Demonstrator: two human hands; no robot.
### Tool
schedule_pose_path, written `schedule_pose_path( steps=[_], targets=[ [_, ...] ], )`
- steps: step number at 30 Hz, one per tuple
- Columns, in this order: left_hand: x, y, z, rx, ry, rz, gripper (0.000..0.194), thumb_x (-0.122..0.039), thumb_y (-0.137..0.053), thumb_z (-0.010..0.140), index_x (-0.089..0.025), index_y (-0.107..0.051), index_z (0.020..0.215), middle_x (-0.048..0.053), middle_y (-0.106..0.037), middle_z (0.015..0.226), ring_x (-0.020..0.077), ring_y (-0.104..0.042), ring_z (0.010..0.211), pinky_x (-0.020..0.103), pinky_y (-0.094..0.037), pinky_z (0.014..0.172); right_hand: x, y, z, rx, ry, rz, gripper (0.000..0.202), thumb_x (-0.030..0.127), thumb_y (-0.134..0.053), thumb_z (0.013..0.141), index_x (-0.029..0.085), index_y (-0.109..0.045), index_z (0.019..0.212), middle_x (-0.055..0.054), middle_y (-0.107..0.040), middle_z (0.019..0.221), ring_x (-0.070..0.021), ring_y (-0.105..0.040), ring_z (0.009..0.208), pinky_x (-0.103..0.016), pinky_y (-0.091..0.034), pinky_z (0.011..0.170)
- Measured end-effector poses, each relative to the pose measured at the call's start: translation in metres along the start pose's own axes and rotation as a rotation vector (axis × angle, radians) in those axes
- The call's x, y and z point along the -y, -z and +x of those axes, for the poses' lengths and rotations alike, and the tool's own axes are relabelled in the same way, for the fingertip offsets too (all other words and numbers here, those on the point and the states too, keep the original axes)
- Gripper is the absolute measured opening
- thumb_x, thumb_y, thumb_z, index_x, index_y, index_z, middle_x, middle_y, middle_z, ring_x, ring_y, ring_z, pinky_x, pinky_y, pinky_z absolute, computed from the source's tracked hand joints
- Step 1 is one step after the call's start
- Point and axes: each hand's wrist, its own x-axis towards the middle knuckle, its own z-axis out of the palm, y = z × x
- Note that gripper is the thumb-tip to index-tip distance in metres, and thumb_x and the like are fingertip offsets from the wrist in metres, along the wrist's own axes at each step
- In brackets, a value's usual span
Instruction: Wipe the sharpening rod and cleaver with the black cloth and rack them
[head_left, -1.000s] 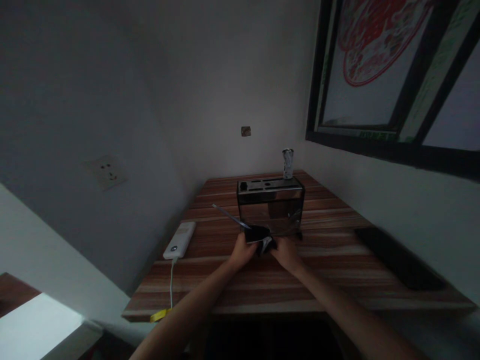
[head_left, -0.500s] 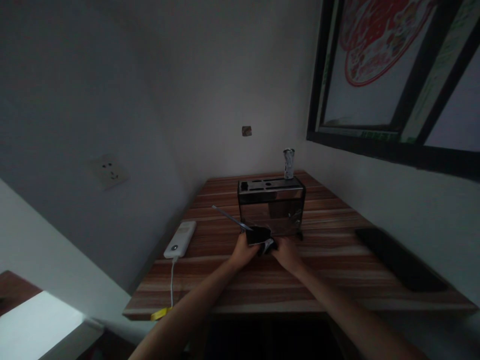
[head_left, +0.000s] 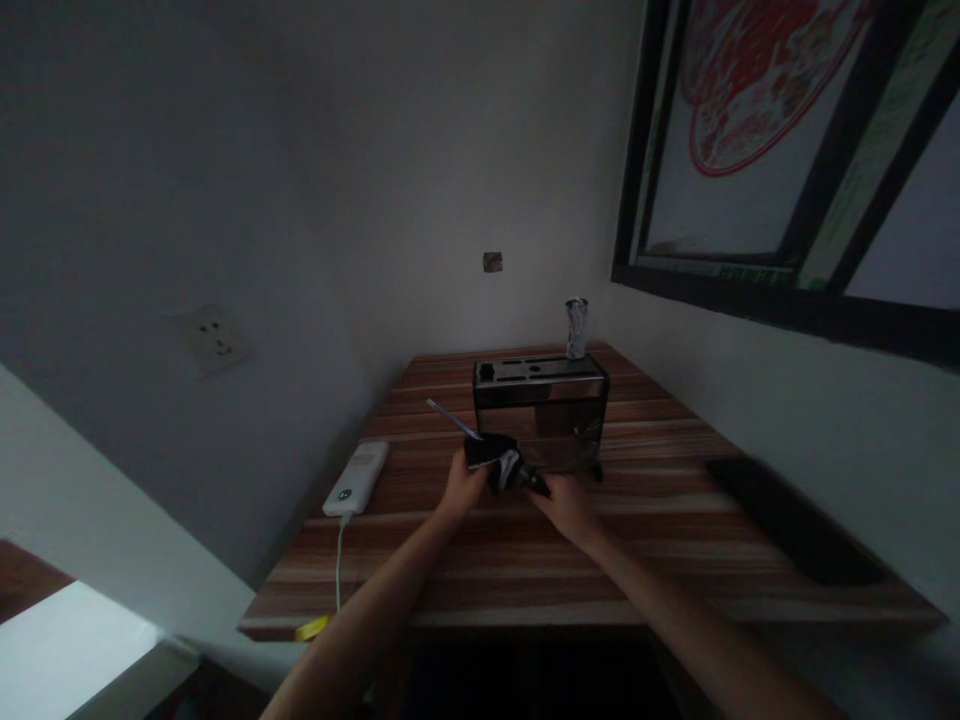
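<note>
Both my hands are closed on a black, soft-looking item with white patches [head_left: 509, 466], held just above the table in front of the slotted box. My left hand [head_left: 463, 487] grips its left end, and my right hand [head_left: 564, 503] pinches its narrower right end. A thin, pale straight rod [head_left: 452, 417] sticks out from it toward the upper left. The exact kind of both is too dark to make out. Close behind stands a box with a slotted metal top and see-through sides [head_left: 541, 372]; the held item hides its lower left part.
On the wooden table [head_left: 637, 560], a white power strip [head_left: 358, 478] lies at the left, its cable running to a yellow piece [head_left: 312, 628] at the front edge. A silvery crumpled tube [head_left: 576, 328] stands behind the box. At right lies a flat black slab [head_left: 795, 520] by the wall.
The black item has shifted left and stretched out between my hands, showing more white. My left hand has moved left and slightly up, the rod going with it; my right hand has barely moved.
</note>
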Motion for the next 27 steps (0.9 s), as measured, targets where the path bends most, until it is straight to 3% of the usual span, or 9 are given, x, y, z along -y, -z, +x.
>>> schedule_pose_path(
  steps=[13,20,27],
  targets=[
    [0.000,0.043,0.034,-0.423,-0.104,-0.092,0.012,-0.024,-0.052,0.064,-0.016,-0.058,0.071,-0.001,-0.061,0.072,0.0132,-0.056,0.072,0.024,-0.044,0.072,-0.002,-0.003,0.000,-0.012,0.019,-0.003,0.020,0.032,-0.053,0.079,0.017,-0.067,0.076,-0.007,-0.069,0.075,-0.0198,-0.063,0.071,-0.024,-0.039,0.059],
    [-0.003,0.050,0.040,-0.518,-0.135,-0.137,0.013,-0.028,-0.051,0.067,-0.016,-0.056,0.069,-0.001,-0.061,0.072,0.0124,-0.056,0.073,0.022,-0.043,0.071,0.002,-0.001,-0.002,0.000,0.019,-0.018,0.019,0.031,-0.053,0.079,0.018,-0.066,0.074,-0.005,-0.069,0.073,-0.0184,-0.063,0.070,-0.022,-0.038,0.058],
    [-0.004,0.047,0.039,-0.500,-0.129,-0.131,0.014,-0.026,-0.050,0.068,-0.015,-0.058,0.071,0.000,-0.062,0.071,0.0128,-0.057,0.072,0.022,-0.044,0.070,0.003,0.001,-0.002,-0.003,0.001,-0.052,0.018,0.031,-0.053,0.078,0.018,-0.067,0.076,-0.006,-0.069,0.075,-0.0196,-0.063,0.071,-0.023,-0.037,0.058]
  ],
)
